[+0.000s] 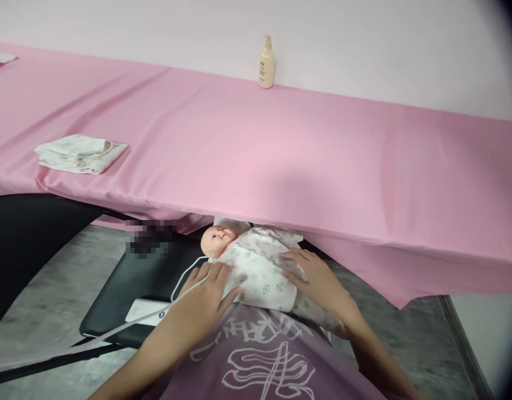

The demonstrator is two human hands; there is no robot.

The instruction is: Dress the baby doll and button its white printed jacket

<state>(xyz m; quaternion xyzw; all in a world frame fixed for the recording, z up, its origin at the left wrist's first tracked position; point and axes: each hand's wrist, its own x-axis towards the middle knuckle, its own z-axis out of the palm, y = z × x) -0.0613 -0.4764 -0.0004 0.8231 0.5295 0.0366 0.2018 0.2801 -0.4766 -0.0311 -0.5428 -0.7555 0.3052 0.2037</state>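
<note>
left hand point(208, 282): unclenched | right hand point(312, 275): splayed over printed white cloth point(258, 278) | smooth, round doll head point(217, 241)

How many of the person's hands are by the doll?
2. The left hand is by the doll, nearer its head; the right hand is on it, farther from the head.
</note>
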